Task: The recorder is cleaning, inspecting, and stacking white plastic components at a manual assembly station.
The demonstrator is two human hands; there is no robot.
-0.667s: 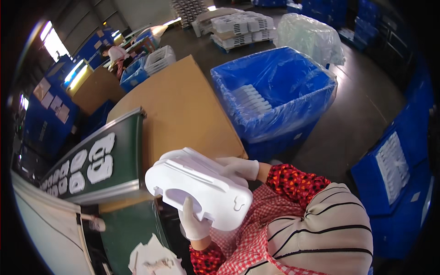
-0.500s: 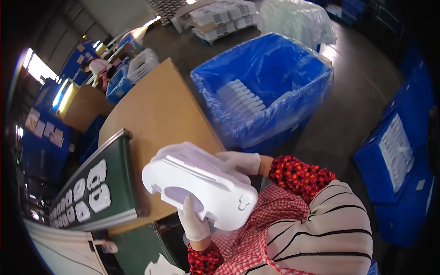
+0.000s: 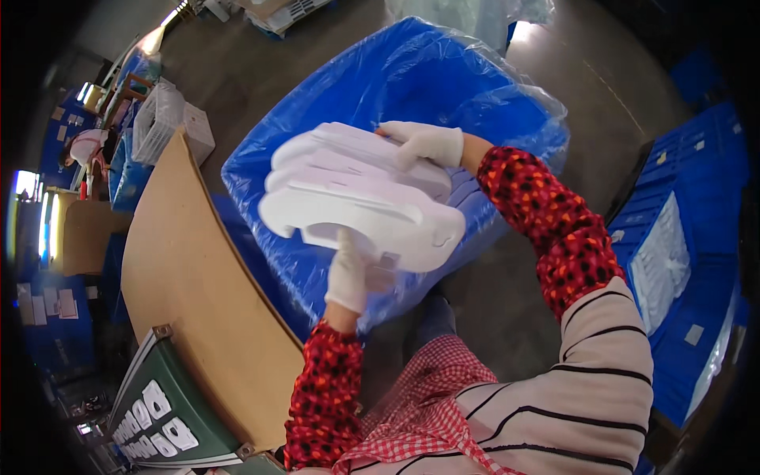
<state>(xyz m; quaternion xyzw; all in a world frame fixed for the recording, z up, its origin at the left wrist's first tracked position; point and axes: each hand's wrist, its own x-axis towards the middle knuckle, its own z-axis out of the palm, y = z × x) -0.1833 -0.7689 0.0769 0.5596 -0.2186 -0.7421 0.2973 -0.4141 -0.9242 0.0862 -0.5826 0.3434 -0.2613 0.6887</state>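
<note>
A stack of white moulded plastic parts [image 3: 360, 210], long with rounded ends and a curved cut-out, is held between both my hands. My gloved left hand [image 3: 346, 277] grips its near side at the cut-out, and my gloved right hand [image 3: 429, 146] grips the far side. The stack hangs tilted above a large blue bin [image 3: 305, 115] lined with clear plastic film. Inside that bin, more pale parts [image 3: 484, 207] show in a row beside the stack, which hides the others.
A tan board table [image 3: 178, 245] stands left of the bin. At lower left, a green conveyor belt [image 3: 176, 366] carries several white parts [image 3: 154, 419]. Blue crates [image 3: 697, 285] line the right side. A person [image 3: 85, 148] is far left beside white baskets [image 3: 161, 117].
Both my hands have carried the stack from beside the table to over the bin. My arms have reached outward, and the view has turned toward the bin.
</note>
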